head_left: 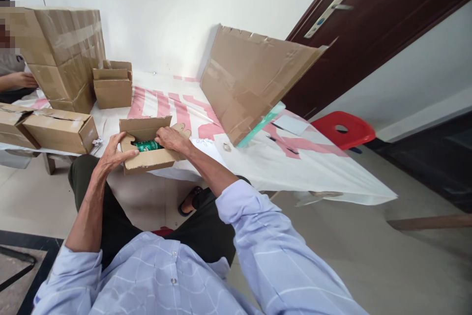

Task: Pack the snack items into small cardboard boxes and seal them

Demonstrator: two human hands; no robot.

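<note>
A small open cardboard box (149, 161) sits at the front edge of the table, its flaps raised. Inside it lies a green can-like item with pale lettering (146, 146), partly covered by the box walls and my fingers. My left hand (115, 154) grips the left end of the box, thumb along the near wall. Over the right part of the opening, my right hand (172, 139) has its fingers curled down beside the green item's right end. What those fingertips hold is hidden.
Closed cardboard boxes (61, 130) line the left front edge, with a tall carton stack (70, 54) and a small open box (112, 91) behind. A large cardboard sheet (254, 74) leans across the table (332, 177). A red stool (346, 130) stands right. Another person's hand (24, 79) shows far left.
</note>
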